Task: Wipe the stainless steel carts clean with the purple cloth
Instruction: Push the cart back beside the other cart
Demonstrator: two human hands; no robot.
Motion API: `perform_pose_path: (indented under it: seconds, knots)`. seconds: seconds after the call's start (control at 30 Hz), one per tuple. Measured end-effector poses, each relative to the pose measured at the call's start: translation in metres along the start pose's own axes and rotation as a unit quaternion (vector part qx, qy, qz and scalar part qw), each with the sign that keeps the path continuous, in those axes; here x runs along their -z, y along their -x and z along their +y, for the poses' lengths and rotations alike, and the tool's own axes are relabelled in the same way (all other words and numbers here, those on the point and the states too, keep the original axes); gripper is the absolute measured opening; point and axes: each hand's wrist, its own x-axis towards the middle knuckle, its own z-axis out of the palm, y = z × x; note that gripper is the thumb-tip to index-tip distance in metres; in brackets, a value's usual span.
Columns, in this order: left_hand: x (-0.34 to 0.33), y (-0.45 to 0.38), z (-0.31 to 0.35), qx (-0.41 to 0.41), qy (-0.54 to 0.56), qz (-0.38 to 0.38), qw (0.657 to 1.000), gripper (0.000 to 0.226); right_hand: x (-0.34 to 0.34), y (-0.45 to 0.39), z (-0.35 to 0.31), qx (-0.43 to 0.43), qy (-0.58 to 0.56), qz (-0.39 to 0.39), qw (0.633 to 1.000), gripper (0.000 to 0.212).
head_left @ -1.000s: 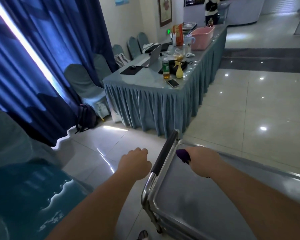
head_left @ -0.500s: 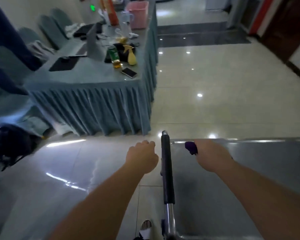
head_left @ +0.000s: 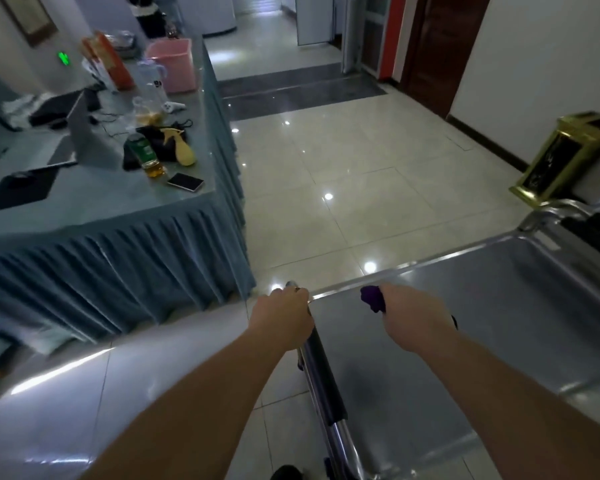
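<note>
**Left hand now steadies the cart**

The left hand (head_left: 282, 318), which hung free beside the handle a moment ago, now grips the handle (head_left: 321, 372) at the cart's (head_left: 465, 341) near-left corner. The right hand (head_left: 418, 318) holds the bunched purple cloth (head_left: 372, 297) on the steel top, so wiping can likely begin.

Both forearms are bare; a dark shoe (head_left: 286, 472) shows below.
</note>
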Motion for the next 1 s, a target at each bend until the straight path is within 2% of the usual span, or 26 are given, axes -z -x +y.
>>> perform_pose_path:
  seconds: [0.13, 0.2, 0.37, 0.53, 0.8, 1.0]
  knots:
    - [0.004, 0.010, -0.027, 0.008, -0.016, -0.025, 1.000, 0.045, -0.014, -0.010, -0.014, 0.011, 0.002, 0.016, 1.000, 0.024]
    - [0.003, 0.014, -0.047, 0.022, -0.007, -0.028, 0.999, 0.048, -0.019, -0.015, -0.032, 0.015, 0.014, 0.001, 1.000, 0.024]
    - [-0.004, 0.011, -0.105, 0.051, 0.011, -0.047, 0.998, 0.048, -0.018, -0.039, -0.091, 0.048, 0.075, 0.020, 0.996, 0.021]
    - [-0.007, -0.020, -0.193, 0.052, 0.039, -0.043, 0.997, 0.046, -0.031, -0.101, -0.175, 0.080, 0.108, 0.050, 0.990, 0.014]
    - [0.032, -0.074, -0.361, 0.021, 0.036, -0.078, 0.996, 0.040, -0.051, -0.184, -0.337, 0.067, 0.115, -0.016, 0.991, 0.020]
    - [0.049, -0.125, -0.416, 0.022, 0.033, -0.078, 0.996, 0.030, -0.043, -0.230, -0.400, 0.104, 0.151, -0.025, 0.983, 0.033]
